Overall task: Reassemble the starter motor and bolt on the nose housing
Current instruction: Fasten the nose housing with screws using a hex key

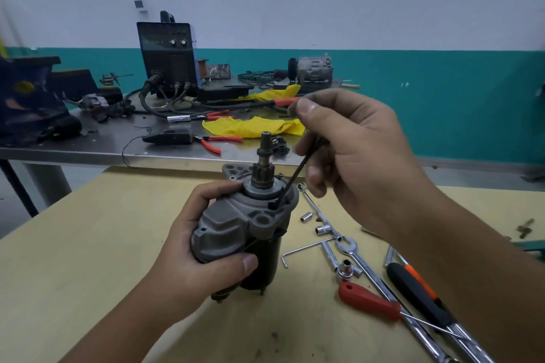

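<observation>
Readable text: none anywhere in this view.
Welding machine [169,53] front panel: two knobs and a dark display strip, whose marks are too blurred to make out.
Starter motor [244,230] housing: bare cast metal with no legible stamp or number.
Red-handled screwdriver [368,300]: no brand visible on the handle.
Wall plate [138,4]: small grey square, no lettering discernible.
Vise [26,91] on the far bench [88,138]: carries a yellow patch, but nothing on it can be read.
</observation>
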